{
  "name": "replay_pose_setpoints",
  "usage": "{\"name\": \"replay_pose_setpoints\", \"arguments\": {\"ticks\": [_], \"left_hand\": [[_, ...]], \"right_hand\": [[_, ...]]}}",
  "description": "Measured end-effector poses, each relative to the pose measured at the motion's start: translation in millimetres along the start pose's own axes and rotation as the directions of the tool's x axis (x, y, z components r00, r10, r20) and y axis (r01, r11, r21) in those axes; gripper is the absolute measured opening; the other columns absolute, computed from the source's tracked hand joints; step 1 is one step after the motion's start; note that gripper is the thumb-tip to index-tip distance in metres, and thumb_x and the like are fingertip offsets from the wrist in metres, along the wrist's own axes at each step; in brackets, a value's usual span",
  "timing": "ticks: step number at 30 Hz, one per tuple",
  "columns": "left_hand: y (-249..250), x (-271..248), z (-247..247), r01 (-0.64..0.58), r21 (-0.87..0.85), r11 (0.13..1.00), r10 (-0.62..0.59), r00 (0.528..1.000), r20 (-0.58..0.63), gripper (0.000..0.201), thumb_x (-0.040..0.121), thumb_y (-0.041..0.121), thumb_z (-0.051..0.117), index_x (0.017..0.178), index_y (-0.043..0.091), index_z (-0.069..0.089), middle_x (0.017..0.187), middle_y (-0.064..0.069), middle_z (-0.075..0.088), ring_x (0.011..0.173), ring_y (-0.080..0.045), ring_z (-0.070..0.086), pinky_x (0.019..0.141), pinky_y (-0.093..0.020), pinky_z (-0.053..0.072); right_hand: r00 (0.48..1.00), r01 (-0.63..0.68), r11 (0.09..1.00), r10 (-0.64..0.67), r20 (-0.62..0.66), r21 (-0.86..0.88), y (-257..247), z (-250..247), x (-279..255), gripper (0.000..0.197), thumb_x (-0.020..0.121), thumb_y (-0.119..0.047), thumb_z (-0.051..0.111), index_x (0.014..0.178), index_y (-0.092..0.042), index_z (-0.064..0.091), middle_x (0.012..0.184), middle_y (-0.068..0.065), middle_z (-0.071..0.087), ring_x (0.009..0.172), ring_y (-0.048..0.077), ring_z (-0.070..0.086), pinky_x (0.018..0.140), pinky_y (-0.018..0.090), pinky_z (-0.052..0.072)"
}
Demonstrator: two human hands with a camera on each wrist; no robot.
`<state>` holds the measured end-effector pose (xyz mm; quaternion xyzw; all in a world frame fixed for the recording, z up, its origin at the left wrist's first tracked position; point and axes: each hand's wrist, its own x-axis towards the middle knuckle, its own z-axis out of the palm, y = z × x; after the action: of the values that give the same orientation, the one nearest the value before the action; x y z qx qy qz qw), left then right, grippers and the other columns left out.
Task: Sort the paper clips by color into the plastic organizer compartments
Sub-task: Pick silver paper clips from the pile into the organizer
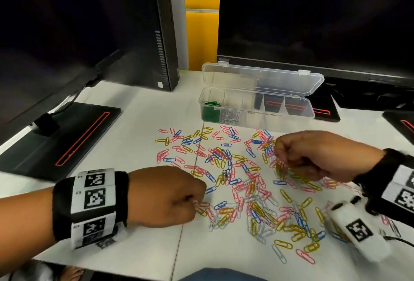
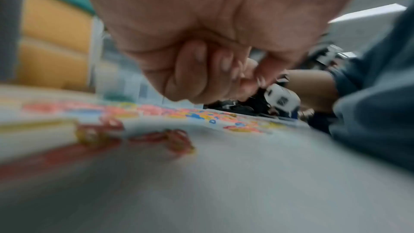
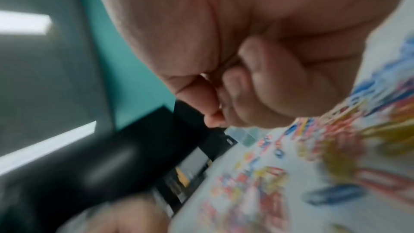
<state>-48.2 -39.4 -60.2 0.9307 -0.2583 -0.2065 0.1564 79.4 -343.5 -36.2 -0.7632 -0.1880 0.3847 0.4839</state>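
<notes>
holding green and silver clips, organizer [image 1: 257,92] lies open; both hands' grips unclear.

wrist views blurred | left hand [image 1: 167,195] fingers' hold unclear

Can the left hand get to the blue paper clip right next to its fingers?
Probably yes. The left hand sits at the near-left edge of the scattered coloured paper clips, and the blue wire paper clip lies flat on the white table just beyond its knuckles, with nothing covering it.
</notes>
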Motion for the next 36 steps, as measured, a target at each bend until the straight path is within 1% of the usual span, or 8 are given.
{"name": "replay_pose_setpoints", "arguments": {"ticks": [4, 8, 11, 15, 18, 24, 29, 36], "left_hand": [[3.3, 18.6, -15.2, 0.122, -0.784, 0.609, -0.219, 0.976, -0.018, 0.025, 0.079, 0.036, 0.051, 0.059, 0.024, 0.043, 0.058, 0.002, 0.035, 0.05, -0.014, 0.029, 0.047, -0.025, 0.025], [4.5, 32.0, -20.4, 0.2, -0.849, 0.49, -0.272, 0.96, 0.069, 0.035, 0.102, 0.03, 0.054, 0.072, 0.014, 0.046, 0.059, -0.005, 0.041, 0.042, -0.016, 0.035, 0.041, -0.021, 0.023], [7.1, 33.4, -18.8, 0.226, -0.793, 0.566, -0.225, 0.968, 0.115, 0.017, 0.104, 0.018, 0.051, 0.096, 0.01, 0.064, 0.065, 0.0, 0.054, 0.05, -0.012, 0.048, 0.047, -0.023, 0.036], [12.3, 22.8, -10.6, -0.046, -0.153, 0.987, 0.043, 0.999, -0.027, 0.017, 0.096, 0.04, 0.064, 0.112, 0.039, 0.07, 0.091, 0.017, 0.068, 0.079, -0.003, 0.06, 0.072, -0.017, 0.048], [17.9, 13.1, -5.8, -0.229, 0.243, 0.943, 0.233, 0.972, 0.012, 0.026, 0.096, 0.045, 0.059, 0.121, 0.047, 0.066, 0.099, 0.014, 0.067, 0.087, -0.007, 0.061, 0.064, -0.011, 0.036], [13.6, 13.6, 3.5, -0.347, 0.464, 0.815, 0.385, 0.923, 0.013, 0.016, 0.097, 0.046, 0.055, 0.095, 0.039, 0.069, 0.08, 0.013, 0.059, 0.064, -0.007, 0.057, 0.048, -0.021, 0.045], [8.4, 21.7, -10.5, -0.119, -0.123, 0.985, 0.109, 0.99, -0.084, 0.01, 0.094, 0.031, 0.059, 0.087, 0.036, 0.064, 0.079, 0.019, 0.059, 0.072, 0.001, 0.053, 0.063, -0.009, 0.036], [9.7, 46.3, -38.6, 0.125, -0.9, 0.417, -0.223, 0.974, 0.033, 0.03, 0.083, 0.029, 0.058, 0.06, 0.021, 0.042, 0.059, -0.002, 0.028, 0.047, -0.014, 0.019, 0.047, -0.023, 0.013]], "right_hand": [[0.998, -0.04, 0.602, -0.021, -0.065, -0.798, 7.6, 27.5, -1.1, 0.024, 0.091, -0.048, 0.063, 0.082, -0.025, 0.063, 0.08, -0.008, 0.063, 0.068, 0.005, 0.053, 0.062, 0.021, 0.04], [0.997, -0.079, 0.424, 0.053, -0.062, -0.902, 9.0, 42.3, -2.4, 0.025, 0.093, -0.049, 0.06, 0.092, -0.025, 0.063, 0.09, -0.007, 0.061, 0.072, 0.007, 0.049, 0.059, 0.02, 0.035], [0.998, -0.056, 0.501, 0.037, -0.043, -0.864, 7.8, 31.1, -2.7, 0.019, 0.094, -0.038, 0.059, 0.087, -0.022, 0.064, 0.081, -0.01, 0.06, 0.066, 0.006, 0.047, 0.057, 0.016, 0.037], [0.996, -0.086, 0.88, 0.09, -0.014, -0.467, 5.9, 13.0, -3.3, 0.024, 0.086, -0.025, 0.067, 0.067, -0.018, 0.055, 0.057, -0.008, 0.051, 0.048, 0.008, 0.042, 0.045, 0.02, 0.033], [0.988, -0.128, 0.984, 0.116, 0.098, 0.126, 13.0, 6.6, -4.1, 0.024, 0.07, -0.024, 0.071, 0.065, -0.012, 0.05, 0.058, 0.006, 0.036, 0.043, 0.015, 0.023, 0.04, 0.018, 0.021], [0.981, -0.101, 0.952, 0.046, 0.191, 0.287, 15.2, 1.1, -2.0, 0.017, 0.078, -0.018, 0.077, 0.075, -0.01, 0.064, 0.059, 0.003, 0.03, 0.048, 0.014, 0.015, 0.04, 0.018, 0.015], [0.985, -0.124, 0.958, 0.087, 0.148, 0.259, 12.1, -5.3, 2.5, 0.018, 0.073, -0.018, 0.079, 0.08, -0.007, 0.066, 0.064, 0.007, 0.023, 0.047, 0.015, 0.013, 0.039, 0.018, 0.016], [0.977, -0.156, 0.927, 0.094, 0.193, 0.341, -4.8, 0.9, 7.7, 0.024, 0.073, -0.014, 0.072, 0.073, -0.009, 0.048, 0.062, 0.002, 0.023, 0.044, 0.01, 0.017, 0.039, 0.015, 0.017]]}}
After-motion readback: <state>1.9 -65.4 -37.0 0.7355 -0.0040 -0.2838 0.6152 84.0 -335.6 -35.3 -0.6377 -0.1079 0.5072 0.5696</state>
